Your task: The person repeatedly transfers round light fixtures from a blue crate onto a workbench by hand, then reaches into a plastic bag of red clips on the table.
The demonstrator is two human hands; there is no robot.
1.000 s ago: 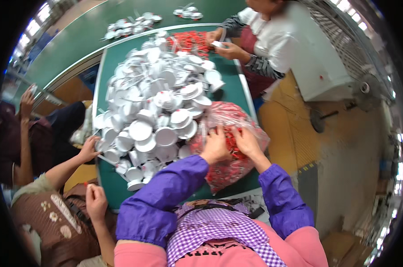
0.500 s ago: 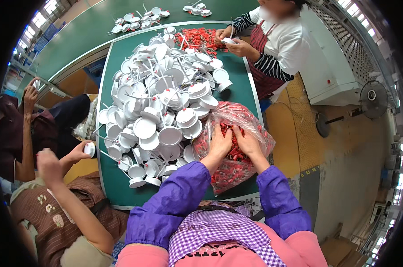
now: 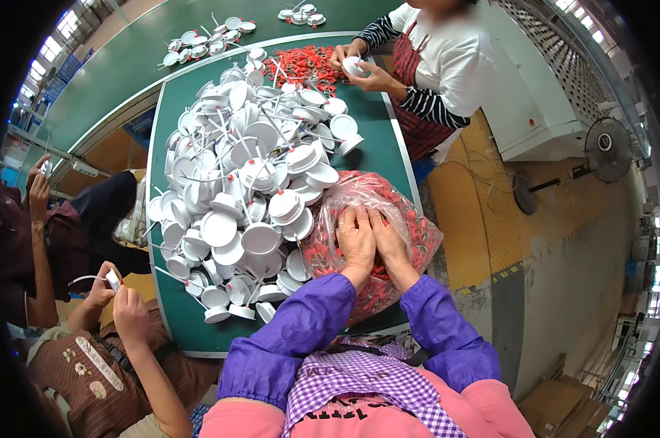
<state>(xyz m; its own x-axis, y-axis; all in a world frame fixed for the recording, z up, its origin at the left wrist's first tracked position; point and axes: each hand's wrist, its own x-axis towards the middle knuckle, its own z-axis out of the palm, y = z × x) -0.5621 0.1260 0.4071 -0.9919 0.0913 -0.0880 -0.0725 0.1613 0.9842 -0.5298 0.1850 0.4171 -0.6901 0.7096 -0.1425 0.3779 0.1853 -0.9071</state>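
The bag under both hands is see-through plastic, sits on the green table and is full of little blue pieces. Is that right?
Not quite. The head view shows both the left hand and the right hand on the clear plastic bag on the green table, but the little pieces inside are red, not blue.

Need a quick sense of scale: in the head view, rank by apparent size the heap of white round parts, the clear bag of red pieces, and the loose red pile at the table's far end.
1. heap of white round parts
2. clear bag of red pieces, partly hidden by both hands
3. loose red pile, though it lies farther from the camera, so it may look smaller than it is
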